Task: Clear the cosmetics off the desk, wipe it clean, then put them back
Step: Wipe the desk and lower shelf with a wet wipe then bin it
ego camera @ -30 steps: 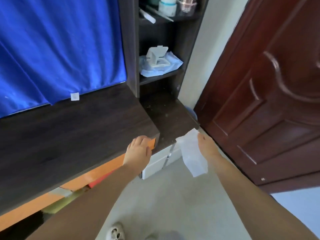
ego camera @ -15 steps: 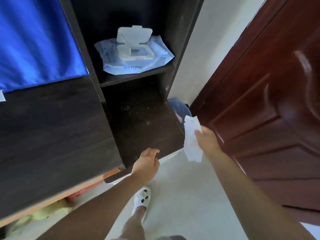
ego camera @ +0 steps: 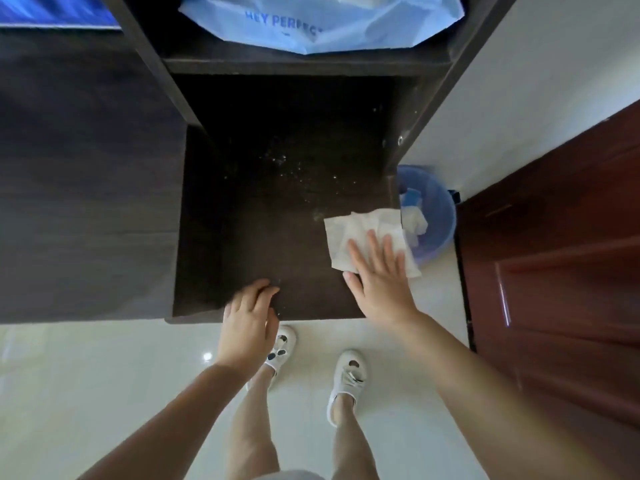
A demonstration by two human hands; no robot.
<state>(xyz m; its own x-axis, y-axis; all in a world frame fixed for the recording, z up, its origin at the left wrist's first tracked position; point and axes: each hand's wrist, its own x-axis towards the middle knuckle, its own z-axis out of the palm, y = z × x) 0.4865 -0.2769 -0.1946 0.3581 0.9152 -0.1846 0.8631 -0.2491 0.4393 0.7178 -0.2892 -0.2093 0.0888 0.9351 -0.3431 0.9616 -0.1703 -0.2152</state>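
Two hands work here: our right hand (ego camera: pixel 379 271) lies flat, fingers spread, pressing the crumpled white wet wipe (ego camera: pixel 363 233) onto the near right corner of the dark wooden desk surface (ego camera: pixel 263 220). Pale specks (ego camera: pixel 294 164) lie farther in and left. Our left hand (ego camera: pixel 249 317) rests loosely curled, empty, on the near edge.

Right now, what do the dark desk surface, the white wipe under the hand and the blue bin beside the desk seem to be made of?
The dark brown desk surface: probably laminated board, matte, with faint printed wood grain and a thin square edge. The white wipe under the right hand: soft nonwoven or paper sheet, creased and folded. The blue bin: likely plastic, smooth, slightly translucent and glossy.
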